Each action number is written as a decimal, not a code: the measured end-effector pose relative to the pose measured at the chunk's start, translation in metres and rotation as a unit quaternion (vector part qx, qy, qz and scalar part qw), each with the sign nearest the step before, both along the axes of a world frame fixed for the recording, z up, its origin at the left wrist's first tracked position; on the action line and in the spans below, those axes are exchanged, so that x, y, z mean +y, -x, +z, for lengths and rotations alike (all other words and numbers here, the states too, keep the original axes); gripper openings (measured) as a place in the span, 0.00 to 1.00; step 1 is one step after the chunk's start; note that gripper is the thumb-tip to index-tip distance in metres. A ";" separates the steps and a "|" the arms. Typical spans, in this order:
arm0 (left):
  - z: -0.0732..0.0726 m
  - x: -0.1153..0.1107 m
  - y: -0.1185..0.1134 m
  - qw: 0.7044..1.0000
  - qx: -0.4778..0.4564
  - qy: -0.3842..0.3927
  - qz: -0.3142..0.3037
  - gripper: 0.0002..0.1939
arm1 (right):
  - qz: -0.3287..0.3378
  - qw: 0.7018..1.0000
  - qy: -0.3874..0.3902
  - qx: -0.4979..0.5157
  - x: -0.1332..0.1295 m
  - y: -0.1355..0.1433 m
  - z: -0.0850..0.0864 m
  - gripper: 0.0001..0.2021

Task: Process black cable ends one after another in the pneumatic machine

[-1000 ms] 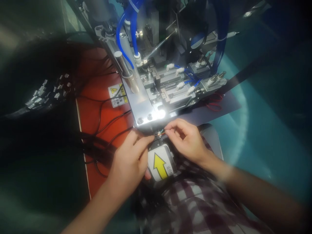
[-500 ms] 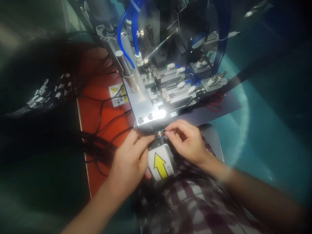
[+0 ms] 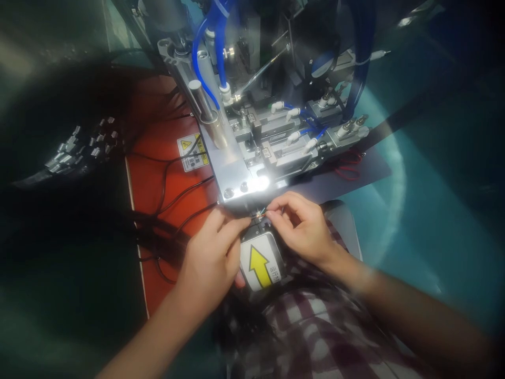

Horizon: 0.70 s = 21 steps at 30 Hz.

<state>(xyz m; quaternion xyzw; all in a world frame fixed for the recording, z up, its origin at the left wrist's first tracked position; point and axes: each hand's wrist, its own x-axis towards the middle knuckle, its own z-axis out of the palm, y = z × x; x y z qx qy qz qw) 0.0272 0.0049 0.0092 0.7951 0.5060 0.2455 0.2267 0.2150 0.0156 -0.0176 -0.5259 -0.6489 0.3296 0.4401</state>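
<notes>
The right hand (image 3: 302, 226) has its thumb and forefinger pinched together on the thin wires (image 3: 261, 213), which lie in the short gap between the two sets of fingertips. The left hand (image 3: 213, 247) reaches the other end of that gap with its fingertips; whether they close on a strand or only press there, I cannot tell. Meeting from opposite sides probably keeps such limp strands straight and steady (their exact number is too small to make out).

Just below the grip sits a box with a yellow arrow (image 3: 259, 260), its arrow pointing up toward the wires, likely to show the way in or a direction of running. Beyond the fingertips, the front edge of the metal plate (image 3: 232, 168) stands close, so there seems little room to push forward.

Left of the left hand, black cables (image 3: 189, 190) cross the red mat (image 3: 145, 200) and could snag a wide sweep. The freest side looks to be right of the right hand, over the greenish tabletop (image 3: 430, 226). Nearest the body, below the grip, is checked cloth (image 3: 311, 316).
</notes>
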 end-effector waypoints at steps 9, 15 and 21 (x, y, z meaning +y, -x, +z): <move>0.001 -0.001 0.000 1.000 0.004 0.002 -0.002 0.16 | 0.029 0.999 -0.019 -0.015 0.000 0.000 0.003 0.06; 0.001 -0.001 0.003 0.998 0.046 0.004 -0.037 0.23 | 0.059 0.994 0.083 0.039 0.000 -0.003 0.006 0.10; 0.003 0.000 0.003 0.987 0.149 0.003 -0.062 0.30 | 0.104 0.964 0.200 0.138 0.009 -0.006 0.011 0.15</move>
